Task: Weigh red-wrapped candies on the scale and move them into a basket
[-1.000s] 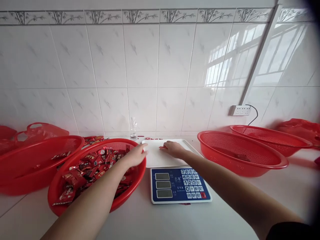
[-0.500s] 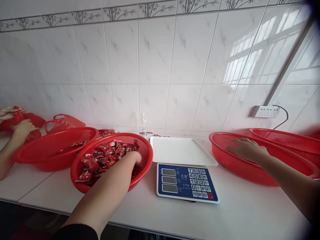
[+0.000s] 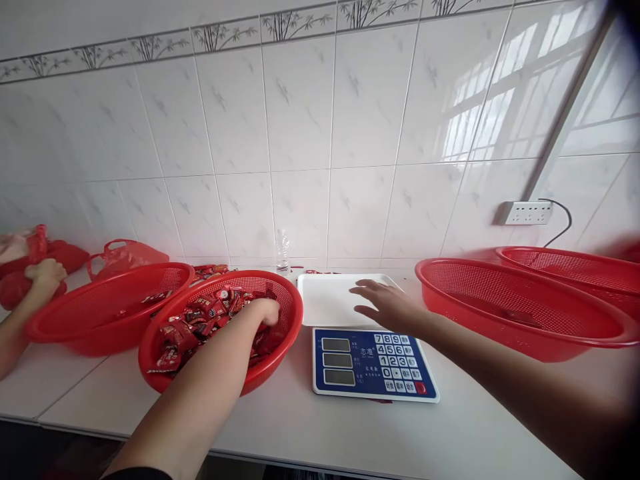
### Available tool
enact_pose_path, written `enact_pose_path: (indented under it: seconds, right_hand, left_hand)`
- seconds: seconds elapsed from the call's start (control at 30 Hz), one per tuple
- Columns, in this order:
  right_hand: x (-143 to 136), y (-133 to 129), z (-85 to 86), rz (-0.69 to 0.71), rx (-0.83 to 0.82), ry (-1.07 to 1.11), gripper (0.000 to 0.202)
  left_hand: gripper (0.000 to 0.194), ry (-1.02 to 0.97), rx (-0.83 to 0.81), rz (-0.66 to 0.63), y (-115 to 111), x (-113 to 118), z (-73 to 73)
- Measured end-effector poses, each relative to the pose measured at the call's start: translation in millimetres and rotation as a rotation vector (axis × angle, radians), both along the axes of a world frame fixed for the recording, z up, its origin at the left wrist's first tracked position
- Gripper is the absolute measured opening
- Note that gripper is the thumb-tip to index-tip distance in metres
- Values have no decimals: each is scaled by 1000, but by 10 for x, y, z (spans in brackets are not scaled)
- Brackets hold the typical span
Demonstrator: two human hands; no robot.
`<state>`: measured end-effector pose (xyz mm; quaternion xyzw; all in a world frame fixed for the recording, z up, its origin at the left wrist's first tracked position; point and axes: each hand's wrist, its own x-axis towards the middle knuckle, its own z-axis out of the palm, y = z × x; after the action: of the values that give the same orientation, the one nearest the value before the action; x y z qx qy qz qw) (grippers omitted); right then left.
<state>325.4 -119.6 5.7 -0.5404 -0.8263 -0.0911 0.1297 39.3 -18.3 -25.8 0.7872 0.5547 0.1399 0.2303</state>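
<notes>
Since half a second ago, the right hand (image 3: 387, 305) has left the empty red basket (image 3: 520, 310) and hovers over the scale's white tray (image 3: 330, 300), grip spread apart. Left hand (image 3: 265, 312) sits among wrapped candies (image 3: 200, 317) in their basket (image 3: 220, 373) on the counter (image 3: 310, 420); its grip cannot be made out.

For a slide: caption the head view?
Left hand in a red basket of sweets; right hand over the scale's tray.

Bright daylight, window glare on the glossy wall tiles (image 3: 500, 113), wide-angle bowing, dark blurred right corners.
</notes>
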Motion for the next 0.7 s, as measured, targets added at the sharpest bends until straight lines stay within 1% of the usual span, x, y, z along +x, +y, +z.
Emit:
enact_pose_path:
  seconds: [0.1,0.17,0.2,0.23,0.27,0.3,0.37,0.4,0.43,0.5,0.57,0.63,0.7]
  right_hand:
    - [-246,-23,68,77,-14,27,41]
    - [-394,-20,116,124,-44,78,41]
    - [-468,-14,139,143,-62,114,41]
    - [-542,-6,160,157,-84,158,41]
    - [-617,5,180,161,-110,213,41]
    - [-692,19,199,152,-142,284,41]
    - [-834,55,234,125,-234,474,46]
    - [-895,77,250,124,-302,594,51]
    - [-947,101,265,140,-378,727,56]
    - [-1008,150,286,195,-499,983,61]
    - [-1002,194,289,194,-523,1143,59]
    - [-927,224,271,109,-480,1163,53]
    - [-802,235,238,19,-457,1116,50]
  left_hand:
    - [16,-13,14,127,-9,-93,187]
    - [20,-48,58,207,-28,-148,307]
    - [22,-86,89,242,-43,-169,365]
    - [23,-165,115,269,-63,-182,423]
    - [24,-292,123,284,-90,-186,480]
    - [26,-459,111,282,-123,-179,535]
    - [31,-840,43,230,-204,-121,623]
    - [34,-997,2,183,-249,-69,649]
    - [36,-1100,-28,128,-294,-2,660]
    - [40,-1210,-49,21,-373,164,632]
    - [44,-1255,-68,-40,-427,346,555]
    - [52,-1262,-133,-74,-456,508,459]
    - [61,-1199,-213,-112,-466,628,371]
